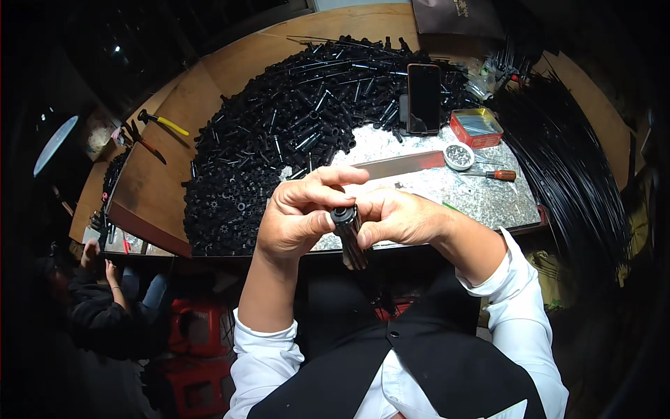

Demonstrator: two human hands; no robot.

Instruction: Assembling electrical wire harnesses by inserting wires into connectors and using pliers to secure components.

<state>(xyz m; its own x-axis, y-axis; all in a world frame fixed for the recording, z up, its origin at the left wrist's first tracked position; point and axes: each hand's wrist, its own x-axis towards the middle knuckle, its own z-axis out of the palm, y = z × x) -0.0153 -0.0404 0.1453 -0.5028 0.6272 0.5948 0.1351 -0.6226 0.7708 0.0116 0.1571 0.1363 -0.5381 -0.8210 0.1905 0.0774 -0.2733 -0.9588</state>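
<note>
Head view: both hands [349, 213] pinch ribbed black plastic tube [349, 234]

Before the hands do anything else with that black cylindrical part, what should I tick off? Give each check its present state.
1. Left hand on the black part: ok, fingers around its top end.
2. Right hand on it too: ok.
3. Part held above the table edge: ok.
4. Part's lower end free: ok, nothing touches it.
5. Fit of the top ring: cannot tell, fingers hide it.
6. Pile of black parts within reach: ok.
</note>
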